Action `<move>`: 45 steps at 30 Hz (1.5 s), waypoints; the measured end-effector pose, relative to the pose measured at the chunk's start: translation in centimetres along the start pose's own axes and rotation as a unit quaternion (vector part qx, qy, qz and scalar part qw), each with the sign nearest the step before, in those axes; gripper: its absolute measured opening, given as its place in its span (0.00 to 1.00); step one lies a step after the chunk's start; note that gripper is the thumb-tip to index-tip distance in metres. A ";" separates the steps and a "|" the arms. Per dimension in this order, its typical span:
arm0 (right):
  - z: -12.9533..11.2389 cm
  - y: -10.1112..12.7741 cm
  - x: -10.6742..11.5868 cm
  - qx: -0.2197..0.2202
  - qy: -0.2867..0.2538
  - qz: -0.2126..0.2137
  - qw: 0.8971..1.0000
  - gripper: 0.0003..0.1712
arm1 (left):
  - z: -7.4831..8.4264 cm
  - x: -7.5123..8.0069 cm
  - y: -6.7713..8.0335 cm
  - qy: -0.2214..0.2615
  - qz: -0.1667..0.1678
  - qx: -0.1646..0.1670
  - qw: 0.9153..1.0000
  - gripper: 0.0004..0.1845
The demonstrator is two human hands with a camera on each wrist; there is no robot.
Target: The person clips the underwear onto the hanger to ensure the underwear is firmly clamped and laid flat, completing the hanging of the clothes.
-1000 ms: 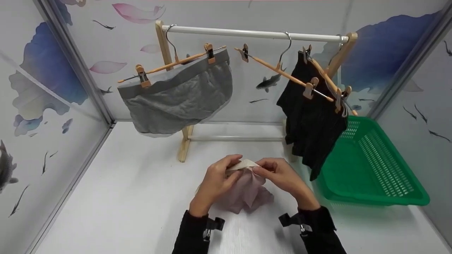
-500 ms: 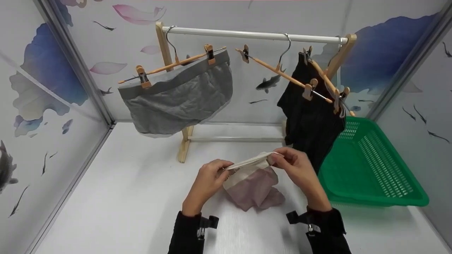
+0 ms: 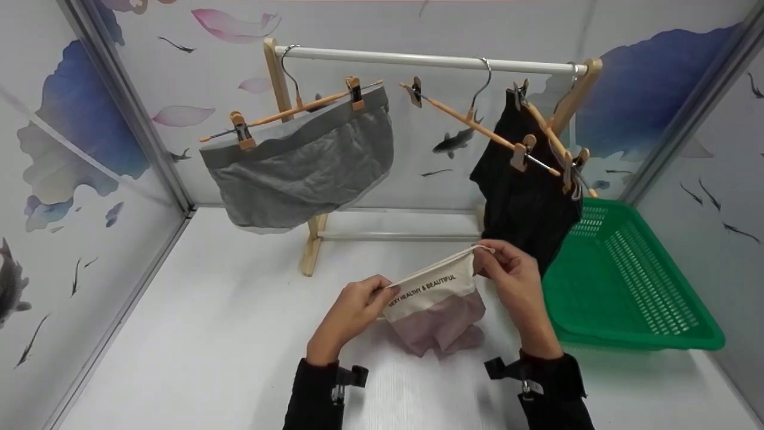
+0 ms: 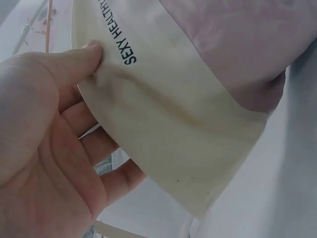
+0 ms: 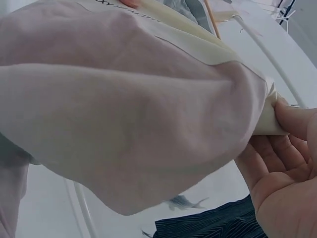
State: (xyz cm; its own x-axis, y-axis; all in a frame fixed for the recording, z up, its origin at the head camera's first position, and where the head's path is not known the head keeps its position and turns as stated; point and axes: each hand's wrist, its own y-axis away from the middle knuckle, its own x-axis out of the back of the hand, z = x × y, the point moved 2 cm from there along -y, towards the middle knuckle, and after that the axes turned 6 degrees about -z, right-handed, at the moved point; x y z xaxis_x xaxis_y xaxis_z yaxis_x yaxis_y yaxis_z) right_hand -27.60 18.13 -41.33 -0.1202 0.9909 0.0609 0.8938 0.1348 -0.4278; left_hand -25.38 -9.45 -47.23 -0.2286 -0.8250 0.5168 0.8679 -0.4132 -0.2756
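Observation:
A pair of pink underpants (image 3: 439, 319) with a wide cream waistband printed with dark lettering is stretched between both hands above the white table. My left hand (image 3: 355, 310) pinches the waistband at its left part, thumb on the printed side, as the left wrist view shows close up. At the other end, my right hand (image 3: 513, 280) pinches the waistband's upper right corner and stands higher, so the band slants up to the right. The pink cloth (image 5: 143, 119) hangs loose below, folded, and fills much of the right wrist view.
On a rack (image 3: 430, 60) behind hang grey underpants (image 3: 304, 161) clipped at left, a bare clip hanger (image 3: 471, 116) in the middle, and a black garment (image 3: 519, 191) at right. A green plastic basket (image 3: 621, 334) stands at right, partly behind the black garment.
Both hands have drawn apart, the right one moving up and right. The bunched waistband is now spread out and its lettering shows.

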 end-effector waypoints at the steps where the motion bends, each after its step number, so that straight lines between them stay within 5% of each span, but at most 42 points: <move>1: -0.1 0.0 0.1 0.005 0.007 0.002 1.000 0.12 | -0.1 0.0 0.0 0.003 0.000 0.003 1.000 0.14; 8: -0.7 0.1 1.2 0.029 0.054 0.024 0.998 0.12 | 0.0 0.5 0.2 0.024 0.017 0.002 1.000 0.18; 14: -0.7 0.1 1.7 0.025 0.046 0.047 0.998 0.13 | -0.3 0.7 0.3 0.023 0.005 -0.017 1.000 0.08; 21: -0.9 0.1 1.9 0.028 0.041 0.054 0.997 0.11 | -1.2 0.8 0.7 -0.011 -0.047 0.025 0.999 0.07; 25: -1.1 0.1 2.2 0.034 0.034 0.053 0.997 0.11 | -1.8 1.1 0.8 -0.035 -0.046 0.046 0.997 0.07; 34: -1.6 0.2 3.2 0.047 0.038 0.076 0.995 0.13 | -1.8 3.1 1.5 -0.019 0.083 0.035 0.996 0.08; 39: -1.7 0.3 3.8 0.046 0.042 0.084 0.995 0.14 | -1.3 4.3 1.8 0.033 0.177 0.003 0.984 0.09; 45: -2.0 0.4 4.0 0.049 0.071 0.093 0.992 0.12 | 0.0 5.2 2.3 0.093 0.241 -0.020 0.966 0.08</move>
State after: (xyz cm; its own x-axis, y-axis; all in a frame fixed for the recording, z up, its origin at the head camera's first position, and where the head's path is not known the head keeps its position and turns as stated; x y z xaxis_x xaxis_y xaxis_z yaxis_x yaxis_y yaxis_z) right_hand -26.87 22.18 -39.44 0.1112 0.9892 0.0958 0.8472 -0.0440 -0.5294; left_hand -24.60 -14.71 -45.21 0.1201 -0.9787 0.1666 0.8761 0.0256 -0.4814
